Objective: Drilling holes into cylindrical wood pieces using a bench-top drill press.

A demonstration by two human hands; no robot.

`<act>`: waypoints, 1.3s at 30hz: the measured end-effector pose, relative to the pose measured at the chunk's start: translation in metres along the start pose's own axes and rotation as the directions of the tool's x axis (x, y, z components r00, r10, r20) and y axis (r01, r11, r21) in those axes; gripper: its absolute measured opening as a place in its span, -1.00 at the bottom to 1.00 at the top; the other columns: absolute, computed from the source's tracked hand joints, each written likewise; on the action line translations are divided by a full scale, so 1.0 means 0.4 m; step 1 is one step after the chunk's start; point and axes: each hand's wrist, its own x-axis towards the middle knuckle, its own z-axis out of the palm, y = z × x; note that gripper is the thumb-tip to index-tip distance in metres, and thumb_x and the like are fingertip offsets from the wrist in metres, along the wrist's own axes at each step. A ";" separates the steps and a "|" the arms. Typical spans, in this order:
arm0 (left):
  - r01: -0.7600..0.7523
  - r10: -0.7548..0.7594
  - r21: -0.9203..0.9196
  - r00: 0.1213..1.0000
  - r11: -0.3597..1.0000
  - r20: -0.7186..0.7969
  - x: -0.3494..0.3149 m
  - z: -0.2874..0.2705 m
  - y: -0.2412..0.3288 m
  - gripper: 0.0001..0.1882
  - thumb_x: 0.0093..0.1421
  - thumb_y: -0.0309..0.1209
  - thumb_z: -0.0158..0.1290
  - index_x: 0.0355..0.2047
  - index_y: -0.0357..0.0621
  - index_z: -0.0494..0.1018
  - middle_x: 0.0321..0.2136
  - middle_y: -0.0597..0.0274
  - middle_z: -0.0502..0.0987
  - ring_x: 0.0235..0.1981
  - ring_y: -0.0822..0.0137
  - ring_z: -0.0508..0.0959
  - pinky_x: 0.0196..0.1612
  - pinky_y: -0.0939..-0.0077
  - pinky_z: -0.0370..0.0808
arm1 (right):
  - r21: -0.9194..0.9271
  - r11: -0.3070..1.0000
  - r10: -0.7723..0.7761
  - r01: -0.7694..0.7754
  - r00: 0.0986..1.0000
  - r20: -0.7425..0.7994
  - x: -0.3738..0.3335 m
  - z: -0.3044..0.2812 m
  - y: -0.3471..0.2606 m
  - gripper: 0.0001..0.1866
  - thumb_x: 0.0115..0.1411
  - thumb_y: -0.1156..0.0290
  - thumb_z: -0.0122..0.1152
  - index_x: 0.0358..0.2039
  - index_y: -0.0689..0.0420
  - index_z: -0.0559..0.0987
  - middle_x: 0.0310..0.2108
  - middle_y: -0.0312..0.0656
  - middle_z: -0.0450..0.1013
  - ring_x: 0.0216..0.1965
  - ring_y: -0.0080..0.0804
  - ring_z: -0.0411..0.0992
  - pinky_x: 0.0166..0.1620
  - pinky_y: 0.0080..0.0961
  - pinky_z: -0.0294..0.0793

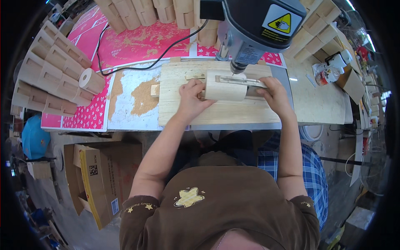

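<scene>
A pale wooden cylinder (223, 92) lies on its side on a wooden board, under the chuck (238, 66) of a drill. Along its upper side runs a narrow slotted metal strip (237, 81), which sticks out past the right end. My left hand (192, 98) is closed round the cylinder's left end, thumb toward me. At the other end my right hand (275, 96) pinches the projecting end of the strip. A grey piece (253, 92) shows beside the cylinder, below the strip; its kind is unclear. The chuck sits just beyond the strip, and whether they touch is unclear.
The drill's dark head (262, 18) hangs over the far side. Stacked wooden cylinders (54, 68) with recesses stand left, with more behind and right. A black cable (143, 68) crosses the pink sheet (141, 43). White bottles (329, 68) stand right; a cardboard box (104, 179) sits below left.
</scene>
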 end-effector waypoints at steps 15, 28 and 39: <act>0.532 -0.539 -0.090 0.837 0.842 -0.095 0.014 -0.681 -0.058 -0.68 -0.21 -0.41 0.31 -0.43 -0.35 0.54 -0.64 0.43 0.40 -0.59 0.61 0.37 -0.52 0.75 0.30 | -0.029 0.997 -0.069 0.067 0.996 -0.065 -0.099 0.037 -0.093 -0.70 -0.07 0.48 0.25 -0.26 0.20 0.48 -0.33 -0.04 0.38 -0.25 -0.02 0.31 -0.17 -0.23 0.26; 0.437 -0.410 0.872 0.852 0.219 -0.324 0.246 -0.891 -0.182 -0.67 -0.11 -0.35 0.17 -0.26 -0.07 0.54 -0.28 0.06 0.56 -0.19 0.13 0.56 -0.17 0.23 0.50 | -0.006 1.000 -0.030 0.030 0.995 -0.091 -0.103 0.061 -0.129 -0.63 -0.23 0.53 0.33 -0.32 0.20 0.48 -0.38 -0.09 0.38 -0.27 -0.08 0.31 -0.21 -0.27 0.29; 0.581 -0.411 0.786 0.783 0.214 -0.467 0.250 -0.827 -0.295 -0.74 0.15 -0.39 -0.11 -0.24 -0.20 0.51 -0.21 -0.05 0.54 -0.14 0.04 0.54 -0.14 0.16 0.50 | -0.037 0.999 -0.033 0.029 0.992 -0.125 -0.111 0.057 -0.133 -0.65 -0.21 0.49 0.34 -0.33 0.19 0.48 -0.39 -0.10 0.38 -0.30 -0.08 0.31 -0.22 -0.27 0.28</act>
